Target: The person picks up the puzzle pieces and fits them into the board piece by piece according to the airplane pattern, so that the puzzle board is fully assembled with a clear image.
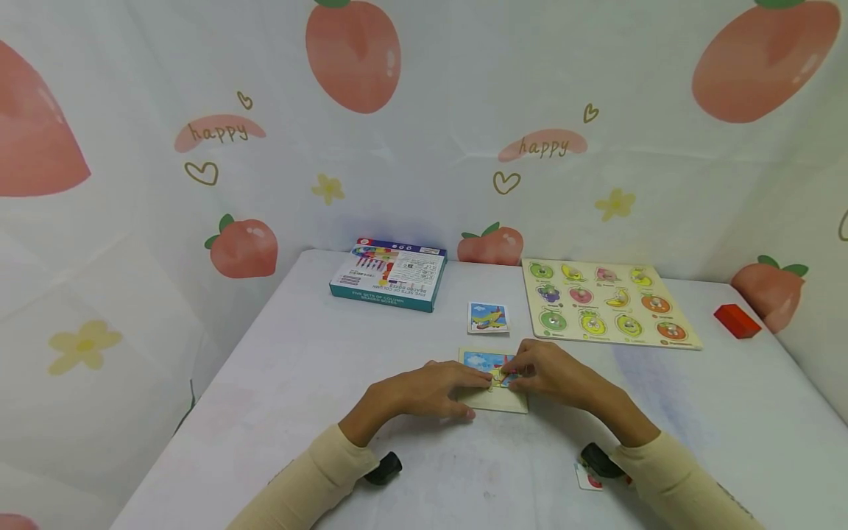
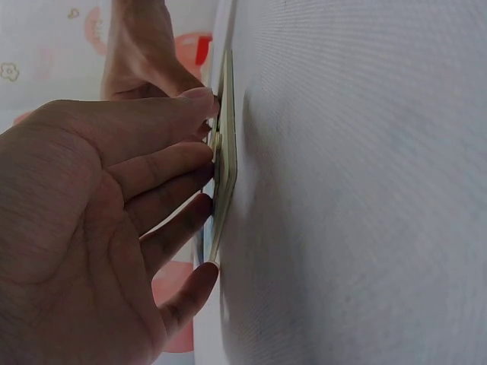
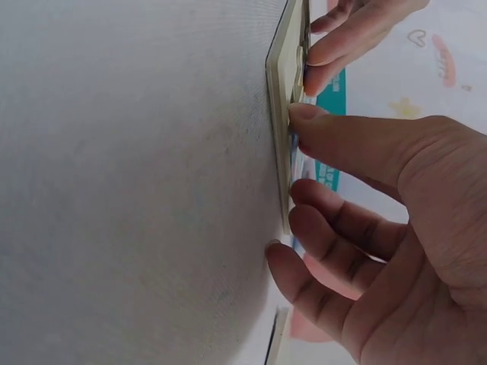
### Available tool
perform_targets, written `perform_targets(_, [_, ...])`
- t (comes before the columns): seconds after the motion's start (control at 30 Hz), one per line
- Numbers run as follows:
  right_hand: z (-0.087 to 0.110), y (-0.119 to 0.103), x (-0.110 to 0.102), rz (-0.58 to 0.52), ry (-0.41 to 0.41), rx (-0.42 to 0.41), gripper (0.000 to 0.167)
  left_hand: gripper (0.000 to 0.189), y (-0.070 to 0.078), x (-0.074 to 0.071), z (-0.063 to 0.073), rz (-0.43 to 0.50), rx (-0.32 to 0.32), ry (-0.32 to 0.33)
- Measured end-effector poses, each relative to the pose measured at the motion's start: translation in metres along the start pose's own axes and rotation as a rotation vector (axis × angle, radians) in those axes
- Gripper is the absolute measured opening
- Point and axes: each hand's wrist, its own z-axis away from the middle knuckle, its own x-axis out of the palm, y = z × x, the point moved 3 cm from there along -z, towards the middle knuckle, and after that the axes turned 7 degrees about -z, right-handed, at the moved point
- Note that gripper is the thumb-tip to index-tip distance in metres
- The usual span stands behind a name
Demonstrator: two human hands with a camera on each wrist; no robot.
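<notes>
A small jigsaw board (image 1: 497,402) lies in front of me, its upper part filled with a blue-sky picture and its lower part bare and pale. My left hand (image 1: 429,390) rests its extended fingertips on the board's left side and middle, the thumb near the lower left corner. From the right, my right hand (image 1: 556,374) pinches a puzzle piece (image 1: 507,380) between thumb and forefinger at the board's right side. In the right wrist view the thumb presses at the board's edge (image 3: 278,129), other fingers loosely bent. Fingers partly hide the picture.
Behind the board lies a picture card (image 1: 488,318) with a yellow-green plane. A flat boxed toy (image 1: 391,274) stands back left; a fruit peg board (image 1: 573,312) lies back right, with a red block (image 1: 737,322) beyond it. Another card (image 1: 588,478) sits partly under my right wrist.
</notes>
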Motion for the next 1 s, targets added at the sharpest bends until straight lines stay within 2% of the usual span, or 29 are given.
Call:
perform_targets(0.23, [-0.0013,-0.0003,0.0010,-0.021,0.016,0.056,0.019,0.059,0.0009,-0.0008,0.0005,0.001,0.005,0.000])
perform_targets(0.47, [0.0015,-0.0004,0.0006,-0.015,0.026,0.011,0.021,0.059,0.0017,-0.0014,0.0014,0.006,0.005,-0.002])
perform_targets(0.83, [-0.0011,0.0002,-0.0011,-0.003,0.009,0.020,0.021,0.059,0.0029,-0.0017,0.0009,0.000,0.000,0.003])
perform_targets(1.0, [-0.0010,0.0009,-0.0008,-0.007,0.012,0.029,0.020,0.057,0.0067,-0.0011,-0.0003,-0.031,0.031,0.005])
